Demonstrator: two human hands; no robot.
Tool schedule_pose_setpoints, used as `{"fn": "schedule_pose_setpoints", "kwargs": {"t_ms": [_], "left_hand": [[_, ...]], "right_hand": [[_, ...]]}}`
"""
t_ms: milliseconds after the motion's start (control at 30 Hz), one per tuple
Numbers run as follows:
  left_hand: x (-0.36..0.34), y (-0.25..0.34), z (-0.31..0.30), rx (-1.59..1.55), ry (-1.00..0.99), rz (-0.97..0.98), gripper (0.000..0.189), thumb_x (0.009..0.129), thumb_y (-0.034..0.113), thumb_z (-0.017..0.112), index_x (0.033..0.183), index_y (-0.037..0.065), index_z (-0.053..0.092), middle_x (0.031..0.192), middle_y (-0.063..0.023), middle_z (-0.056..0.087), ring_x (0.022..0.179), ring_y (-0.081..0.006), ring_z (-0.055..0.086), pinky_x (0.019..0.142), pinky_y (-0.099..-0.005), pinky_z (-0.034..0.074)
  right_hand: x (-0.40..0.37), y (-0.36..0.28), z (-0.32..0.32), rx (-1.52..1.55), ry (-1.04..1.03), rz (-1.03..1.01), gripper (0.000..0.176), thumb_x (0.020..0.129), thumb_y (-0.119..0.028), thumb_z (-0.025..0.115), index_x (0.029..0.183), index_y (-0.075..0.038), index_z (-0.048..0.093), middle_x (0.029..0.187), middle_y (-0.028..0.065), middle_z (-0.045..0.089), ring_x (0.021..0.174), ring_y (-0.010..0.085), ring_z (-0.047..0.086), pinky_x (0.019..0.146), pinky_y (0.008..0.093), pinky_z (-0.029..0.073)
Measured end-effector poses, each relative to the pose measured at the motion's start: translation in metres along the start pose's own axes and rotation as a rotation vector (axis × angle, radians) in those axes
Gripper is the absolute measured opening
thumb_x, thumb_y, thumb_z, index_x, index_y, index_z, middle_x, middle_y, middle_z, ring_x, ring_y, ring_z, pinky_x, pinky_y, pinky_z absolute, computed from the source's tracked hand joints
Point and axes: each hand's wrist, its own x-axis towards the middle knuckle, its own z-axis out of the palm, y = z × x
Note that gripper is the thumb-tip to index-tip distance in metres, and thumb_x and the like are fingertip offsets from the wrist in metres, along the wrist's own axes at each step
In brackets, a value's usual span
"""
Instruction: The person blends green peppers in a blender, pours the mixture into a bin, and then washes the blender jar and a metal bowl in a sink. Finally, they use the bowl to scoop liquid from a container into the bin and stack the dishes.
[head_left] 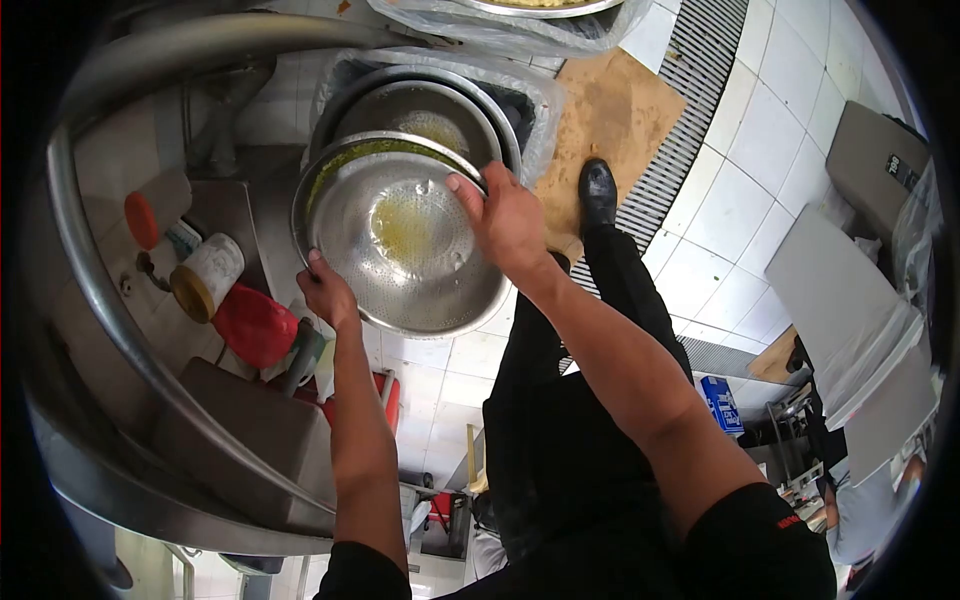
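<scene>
A wide metal bowl with yellow-green residue on its bottom is held up between my two hands. My left hand pinches its left rim, fingers under the edge. On the upper right rim, my right hand is closed with the thumb over the inside. Green bits line a second metal rim just behind this bowl; whether my fingers also grip that one is hard to tell. Beyond them, another large metal bowl rests in a container lined with clear plastic.
A steel counter edge curves along the left. Near it are a red container, a jar with a yellow lid and an orange-lidded jar. Brown cardboard and a floor grate lie ahead. Grey crates stand right.
</scene>
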Motion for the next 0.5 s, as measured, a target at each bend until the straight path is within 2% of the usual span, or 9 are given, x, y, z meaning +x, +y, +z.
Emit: {"fn": "schedule_pose_setpoints", "kwargs": {"t_ms": [100,233,333,400,500], "left_hand": [[0.004,0.008,0.007,0.048,0.008,0.044,0.065,0.092,0.061,0.051,0.101,-0.003,0.058,0.096,-0.0267,0.066,0.095,-0.0458,0.061,0.086,-0.0508,0.045],[0.005,0.022,0.012,0.049,0.013,0.102,0.064,0.092,0.061,0.052,0.099,-0.002,0.058,0.093,-0.026,0.066,0.093,-0.0456,0.062,0.085,-0.0505,0.045],[0.003,0.03,0.014,-0.006,-0.055,0.094,0.071,0.09,0.065,0.05,0.099,-0.004,0.061,0.1,-0.0288,0.066,0.098,-0.0467,0.061,0.089,-0.0493,0.045],[0.005,0.031,0.019,0.012,-0.04,0.13,0.065,0.091,0.062,0.053,0.097,-0.002,0.059,0.095,-0.0259,0.067,0.092,-0.0456,0.062,0.084,-0.0503,0.046],[0.003,0.033,0.02,0.028,-0.034,0.171,0.065,0.091,0.062,0.053,0.097,-0.002,0.06,0.096,-0.0258,0.067,0.092,-0.0458,0.063,0.084,-0.0505,0.046]], "right_hand": [[0.005,0.007,-0.002,0.036,0.062,-0.019,0.046,0.094,-0.049,0.059,0.089,-0.004,0.052,0.078,0.0215,0.065,0.072,0.0437,0.064,0.06,0.0513,0.05],[0.012,0.012,-0.009,0.009,0.049,0.021,0.046,0.094,-0.049,0.058,0.089,-0.004,0.052,0.078,0.0224,0.065,0.072,0.0443,0.063,0.06,0.0513,0.05],[0.017,0.016,-0.011,0.016,0.094,0.0,0.047,0.094,-0.05,0.058,0.088,-0.003,0.052,0.077,0.0229,0.065,0.071,0.045,0.063,0.061,0.0516,0.05],[0.019,0.018,-0.012,-0.002,0.111,0.01,0.048,0.094,-0.051,0.057,0.088,-0.003,0.053,0.076,0.0231,0.064,0.071,0.0457,0.063,0.061,0.0516,0.049],[0.019,0.021,-0.015,-0.008,0.103,0.029,0.049,0.095,-0.051,0.056,0.088,-0.003,0.053,0.076,0.0233,0.064,0.071,0.0452,0.063,0.062,0.0515,0.049]]}}
